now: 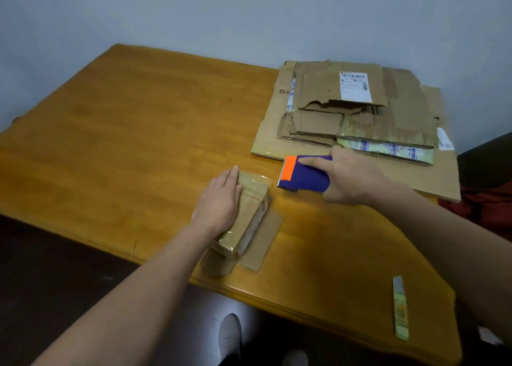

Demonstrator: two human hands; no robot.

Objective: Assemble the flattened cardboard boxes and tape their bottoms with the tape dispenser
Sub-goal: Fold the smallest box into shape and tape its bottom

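left hand (219,202) flat, fingers straight, pressing small box (249,216) | right hand (352,180) grips tape dispenser (303,174), just right of box's far end | box's long axis runs near-to-far

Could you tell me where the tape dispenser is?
Head view: the tape dispenser is in the right hand, between the small box and the flattened cardboard stack.

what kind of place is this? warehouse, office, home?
Probably a room in a home or small office, not a warehouse: one wooden table by a plain wall, with a small stack of used, torn flattened boxes, one bearing an old shipping label.
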